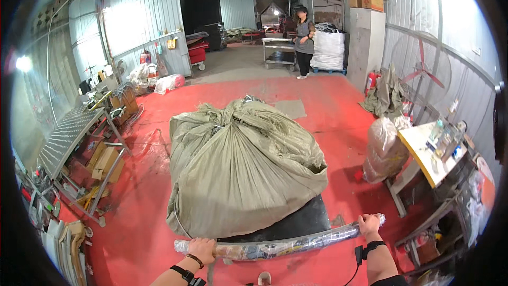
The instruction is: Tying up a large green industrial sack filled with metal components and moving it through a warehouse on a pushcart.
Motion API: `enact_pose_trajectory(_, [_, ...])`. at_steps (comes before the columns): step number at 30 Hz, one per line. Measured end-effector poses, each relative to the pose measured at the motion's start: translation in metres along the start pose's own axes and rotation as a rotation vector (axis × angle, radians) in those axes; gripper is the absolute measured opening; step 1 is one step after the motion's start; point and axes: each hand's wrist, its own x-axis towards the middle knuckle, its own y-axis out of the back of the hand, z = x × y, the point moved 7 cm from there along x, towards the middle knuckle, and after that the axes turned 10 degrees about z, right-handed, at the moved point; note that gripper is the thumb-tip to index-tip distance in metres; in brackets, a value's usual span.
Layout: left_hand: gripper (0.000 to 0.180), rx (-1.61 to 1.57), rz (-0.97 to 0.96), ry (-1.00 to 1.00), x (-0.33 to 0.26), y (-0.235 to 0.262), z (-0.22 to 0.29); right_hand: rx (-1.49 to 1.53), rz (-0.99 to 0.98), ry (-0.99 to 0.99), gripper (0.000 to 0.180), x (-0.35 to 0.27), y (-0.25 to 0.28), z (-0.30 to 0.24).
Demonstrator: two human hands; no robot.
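My left hand (202, 249) and my right hand (369, 224) are both closed round a cart handle (286, 249) wrapped in clear plastic film, one towards each end. Beyond it is the cart's black flat deck (296, 222). A huge olive-green woven sack (243, 175), bulging and tied at the top, rests on the deck and hides most of it. Below the handle, the tip of a light shoe (264, 278) shows.
On the left stands a perforated metal table (69, 137) with cardboard boxes beneath. At right are a workbench (418, 151), a plastic-wrapped bundle (382, 151) and a fan (422, 66). A person (304, 42) stands ahead beside a trolley (279, 53) on the floor (338, 111).
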Motion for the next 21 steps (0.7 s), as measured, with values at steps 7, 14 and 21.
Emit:
enact_pose_trajectory(7, [0.055,-0.293,0.161,-0.152,0.166,0.018,-0.032,-0.013,0.003,0.039,0.032,0.159,-0.074,-0.067])
enact_pose_trajectory(14, [0.051,-0.202,0.423,0.123,0.344,0.036,-0.058,0.06,-0.011,0.049,0.035,0.336,-0.161,-0.114])
enact_pose_trajectory(21, [0.046,-0.112,0.451,0.216,0.501,0.057,-0.069,-0.06,-0.06,0.104,0.043,0.482,-0.246,-0.165])
